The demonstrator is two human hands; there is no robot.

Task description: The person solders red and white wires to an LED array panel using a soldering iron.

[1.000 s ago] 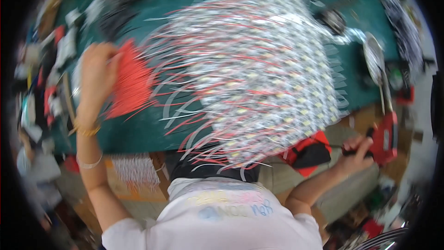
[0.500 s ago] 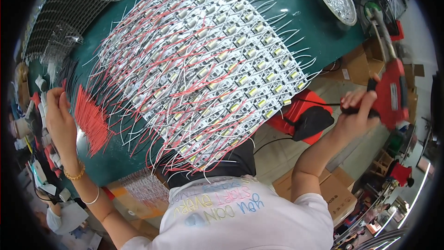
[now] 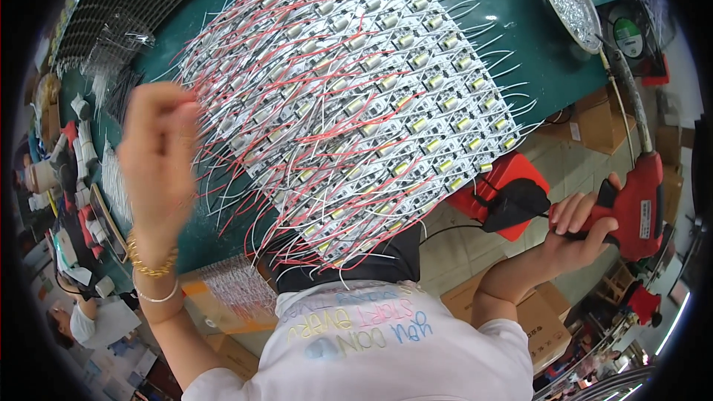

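Observation:
A large sheet of small white LED modules (image 3: 356, 96), laced with red and white wires, lies across a green mat (image 3: 535, 52). My left hand (image 3: 156, 163) is raised over the sheet's left edge. It is blurred, with the fingers pinched together on what looks like a thin red wire. My right hand (image 3: 575, 234) is off the table's edge to the right, gripping a red gun-shaped hand tool (image 3: 642, 204) whose long thin tip points up toward a metal bowl (image 3: 568, 0).
A red box with a black pouch (image 3: 512, 193) sits below the table edge, beside cardboard boxes (image 3: 601, 119). Dark trays (image 3: 111, 15) fill the far left. A bundle of white wires (image 3: 115, 186) and another stack of modules (image 3: 234, 286) lie near my left arm. Another person (image 3: 89, 319) sits at lower left.
My left hand has left the red wire bundle at the table's left and risen toward the sheet's edge. My right hand still holds the red tool.

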